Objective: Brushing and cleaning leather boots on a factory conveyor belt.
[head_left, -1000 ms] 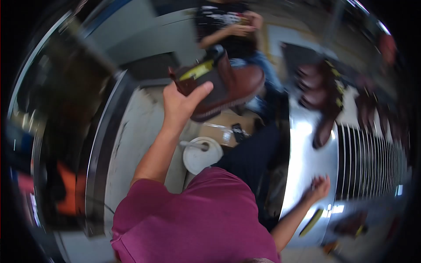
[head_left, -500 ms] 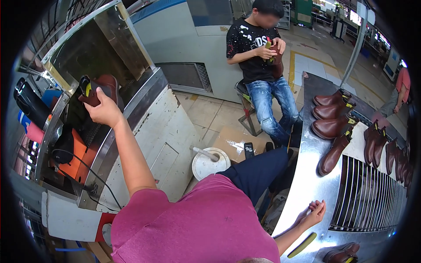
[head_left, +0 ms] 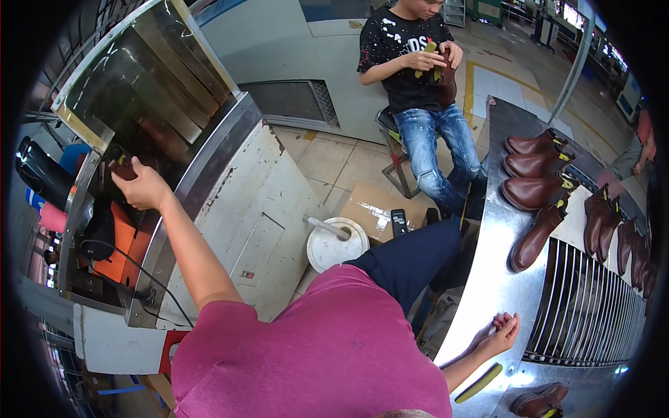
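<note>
Crowding metal bench [head_left: 488, 230] — brown boots [head_left: 536, 167], white bucket [head_left: 336, 245] nr knee.

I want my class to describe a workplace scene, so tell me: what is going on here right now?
A person in a magenta shirt reaches the left hand into a metal-framed machine, fingers closed around a dark brown boot at its opening. The right hand rests on the edge of a steel table, holding nothing. More brown boots lie in rows on that table. A white bucket stands on the floor. Opposite, a seated co-worker handles another boot.
</note>
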`<act>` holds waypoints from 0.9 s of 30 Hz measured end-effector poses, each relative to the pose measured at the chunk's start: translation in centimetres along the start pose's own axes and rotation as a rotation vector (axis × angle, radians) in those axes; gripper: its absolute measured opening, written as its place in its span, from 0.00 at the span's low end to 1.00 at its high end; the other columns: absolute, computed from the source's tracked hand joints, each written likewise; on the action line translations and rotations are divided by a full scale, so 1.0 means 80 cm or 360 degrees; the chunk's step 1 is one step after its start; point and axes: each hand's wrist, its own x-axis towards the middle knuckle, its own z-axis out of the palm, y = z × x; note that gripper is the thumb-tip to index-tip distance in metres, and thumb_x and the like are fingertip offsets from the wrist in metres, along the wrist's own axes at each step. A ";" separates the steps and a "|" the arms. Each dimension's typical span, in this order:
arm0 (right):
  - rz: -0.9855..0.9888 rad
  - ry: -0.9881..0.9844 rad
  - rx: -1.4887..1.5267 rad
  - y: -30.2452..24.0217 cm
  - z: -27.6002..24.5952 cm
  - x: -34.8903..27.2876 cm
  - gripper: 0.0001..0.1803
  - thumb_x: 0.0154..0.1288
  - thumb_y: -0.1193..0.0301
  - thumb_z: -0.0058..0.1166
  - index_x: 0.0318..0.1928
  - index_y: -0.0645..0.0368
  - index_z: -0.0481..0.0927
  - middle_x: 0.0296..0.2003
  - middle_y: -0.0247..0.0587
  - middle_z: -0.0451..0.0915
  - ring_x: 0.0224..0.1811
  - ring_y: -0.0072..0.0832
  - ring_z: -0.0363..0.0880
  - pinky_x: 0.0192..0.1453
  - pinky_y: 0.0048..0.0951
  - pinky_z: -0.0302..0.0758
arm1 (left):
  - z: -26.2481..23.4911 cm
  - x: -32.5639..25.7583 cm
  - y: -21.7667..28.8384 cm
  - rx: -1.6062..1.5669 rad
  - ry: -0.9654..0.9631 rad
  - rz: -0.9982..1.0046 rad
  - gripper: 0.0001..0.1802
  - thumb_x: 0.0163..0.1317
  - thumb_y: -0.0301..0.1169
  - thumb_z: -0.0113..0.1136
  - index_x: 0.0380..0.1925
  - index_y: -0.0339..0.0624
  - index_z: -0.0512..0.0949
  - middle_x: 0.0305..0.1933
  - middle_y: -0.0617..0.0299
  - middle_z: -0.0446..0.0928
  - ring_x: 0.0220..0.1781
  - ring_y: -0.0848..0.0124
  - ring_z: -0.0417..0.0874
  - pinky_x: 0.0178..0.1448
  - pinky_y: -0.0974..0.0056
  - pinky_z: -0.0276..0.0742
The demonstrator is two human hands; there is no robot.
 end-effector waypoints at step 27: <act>-0.0034 -0.0050 -0.0047 0.010 -0.008 0.005 0.20 0.83 0.61 0.50 0.62 0.63 0.80 0.41 0.39 0.85 0.36 0.21 0.79 0.41 0.23 0.77 | 0.171 0.100 -0.137 0.0726 -0.1422 -0.0284 0.78 0.35 0.62 0.86 0.79 0.31 0.53 0.77 0.38 0.67 0.82 0.41 0.60 0.84 0.46 0.55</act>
